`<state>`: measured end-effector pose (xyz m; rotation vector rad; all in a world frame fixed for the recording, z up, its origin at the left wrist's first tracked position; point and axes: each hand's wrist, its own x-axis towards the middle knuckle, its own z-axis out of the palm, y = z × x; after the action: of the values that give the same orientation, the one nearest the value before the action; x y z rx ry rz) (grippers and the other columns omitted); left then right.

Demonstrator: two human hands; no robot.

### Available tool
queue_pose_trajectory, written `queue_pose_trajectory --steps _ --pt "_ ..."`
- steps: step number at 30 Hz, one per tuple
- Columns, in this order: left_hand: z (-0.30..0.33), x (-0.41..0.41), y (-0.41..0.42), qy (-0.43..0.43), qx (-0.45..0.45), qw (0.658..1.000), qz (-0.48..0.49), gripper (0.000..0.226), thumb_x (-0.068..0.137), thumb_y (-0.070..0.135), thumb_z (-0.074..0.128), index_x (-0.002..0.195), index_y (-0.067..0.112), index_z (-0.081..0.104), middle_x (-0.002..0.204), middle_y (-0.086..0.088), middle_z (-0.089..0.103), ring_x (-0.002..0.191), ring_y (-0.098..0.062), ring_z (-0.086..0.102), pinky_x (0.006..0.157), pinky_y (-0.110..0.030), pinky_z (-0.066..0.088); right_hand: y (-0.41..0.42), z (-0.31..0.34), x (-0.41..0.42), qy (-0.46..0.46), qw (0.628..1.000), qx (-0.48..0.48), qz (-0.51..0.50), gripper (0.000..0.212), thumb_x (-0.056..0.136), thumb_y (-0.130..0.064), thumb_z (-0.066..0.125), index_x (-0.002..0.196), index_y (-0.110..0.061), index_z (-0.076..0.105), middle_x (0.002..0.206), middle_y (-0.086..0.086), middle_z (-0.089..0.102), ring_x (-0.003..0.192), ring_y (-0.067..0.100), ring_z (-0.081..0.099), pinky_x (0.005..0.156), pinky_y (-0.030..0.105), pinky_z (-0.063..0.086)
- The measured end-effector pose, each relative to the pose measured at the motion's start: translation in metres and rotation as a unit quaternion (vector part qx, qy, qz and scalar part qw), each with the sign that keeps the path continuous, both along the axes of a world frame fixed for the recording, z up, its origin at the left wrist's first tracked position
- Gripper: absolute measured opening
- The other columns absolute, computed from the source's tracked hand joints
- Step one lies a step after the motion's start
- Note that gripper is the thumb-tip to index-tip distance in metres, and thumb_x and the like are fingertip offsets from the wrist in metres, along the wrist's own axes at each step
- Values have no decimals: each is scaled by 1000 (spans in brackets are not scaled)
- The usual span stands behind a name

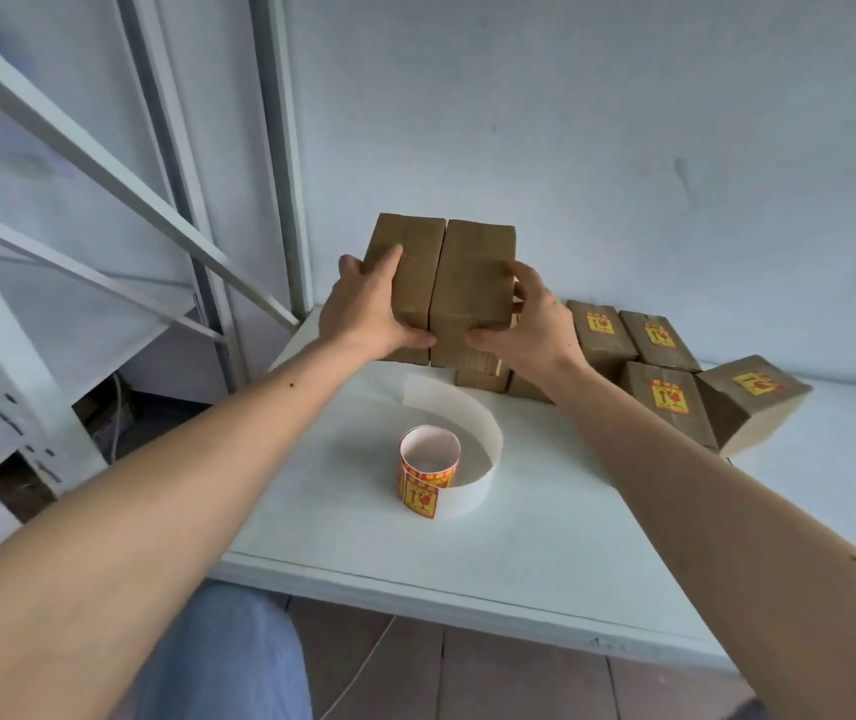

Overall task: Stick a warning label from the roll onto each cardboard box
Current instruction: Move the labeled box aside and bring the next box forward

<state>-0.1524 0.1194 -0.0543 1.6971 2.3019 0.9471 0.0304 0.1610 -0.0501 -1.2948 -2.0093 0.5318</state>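
Two plain cardboard boxes stand side by side at the back of the white table (545, 543), pressed together and held above it. My left hand (363, 309) grips the left box (410, 262) from its left side. My right hand (530, 324) grips the right box (472, 283) from its right side. Neither box shows a label. The roll of red and yellow warning labels (427, 467) stands upright in front of them, with a strip of bare white backing paper (467, 413) curling behind it. More plain boxes (480, 374) are partly hidden under my hands.
Several labelled boxes (657, 337) sit at the right rear, one (750, 397) tipped on its side. A metal shelf frame (166, 220) with diagonal braces stands to the left. A pale wall runs behind the table. My knee in jeans (223, 662) is below the table's front edge.
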Motion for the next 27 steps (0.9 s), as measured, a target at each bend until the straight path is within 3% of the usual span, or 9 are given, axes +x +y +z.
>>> queue_pose_trajectory --steps 9,15,21,27 --pt "-26 100 14 -62 15 992 -109 117 57 40 89 150 29 19 128 -13 32 116 -33 51 100 -38 45 -16 -9 101 5 997 5 -76 94 60 -30 85 141 -22 38 128 4 56 116 25 55 98 43 47" --pt "-55 129 12 -111 -16 984 -138 119 62 39 87 153 25 11 146 -15 18 133 -31 40 110 -32 35 -20 -20 128 -30 995 17 -90 102 53 -38 84 142 -23 37 132 1 52 121 28 48 100 46 44" --pt "-63 124 3 -98 -39 988 -110 115 61 42 87 150 28 15 135 -13 30 120 -34 50 104 -38 42 -22 -29 124 -64 995 7 -79 99 63 -30 83 147 -24 31 137 5 46 126 29 39 101 38 37" --pt "-73 111 -7 -101 -69 988 -98 112 58 42 88 147 32 21 128 -11 34 113 -34 54 99 -41 46 -28 -41 111 -85 994 -24 -72 99 63 -28 81 147 -24 29 133 7 47 122 29 40 99 38 38"
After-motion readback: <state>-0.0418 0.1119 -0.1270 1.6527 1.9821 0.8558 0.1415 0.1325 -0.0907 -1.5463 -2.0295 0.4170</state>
